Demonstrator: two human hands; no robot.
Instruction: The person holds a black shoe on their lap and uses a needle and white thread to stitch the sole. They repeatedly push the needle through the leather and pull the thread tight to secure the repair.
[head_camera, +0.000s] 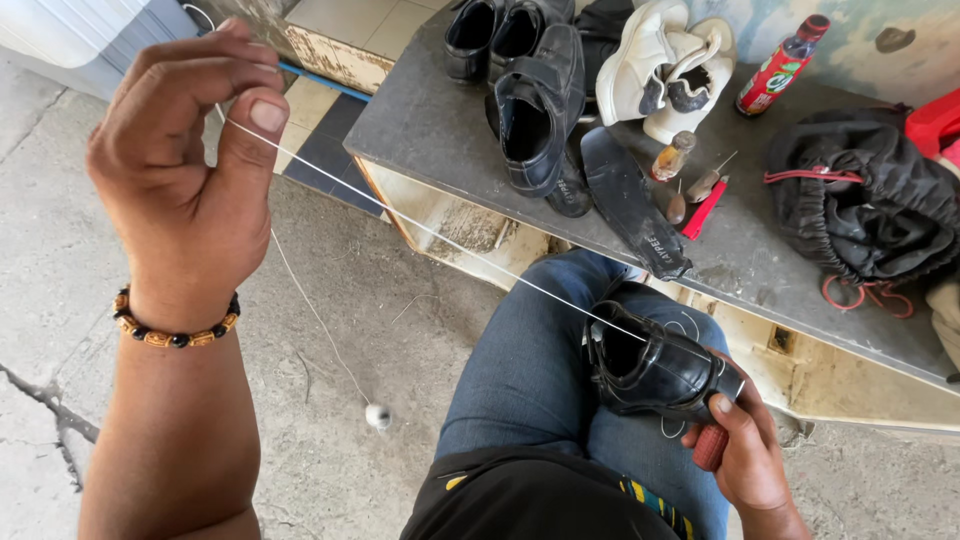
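My left hand is raised at the upper left, fingers pinched on a white thread pulled taut. The thread runs down to a black leather shoe resting on my right knee in blue jeans. A loose end of thread hangs from the hand to a small white knot or spool near the concrete floor. My right hand grips a red-handled awl and presses against the shoe's toe side. A beaded bracelet circles my left wrist.
A grey stone bench holds black shoes, a white shoe, a loose black sole, small tools, a red bottle and a black bag. Cracked concrete floor lies below.
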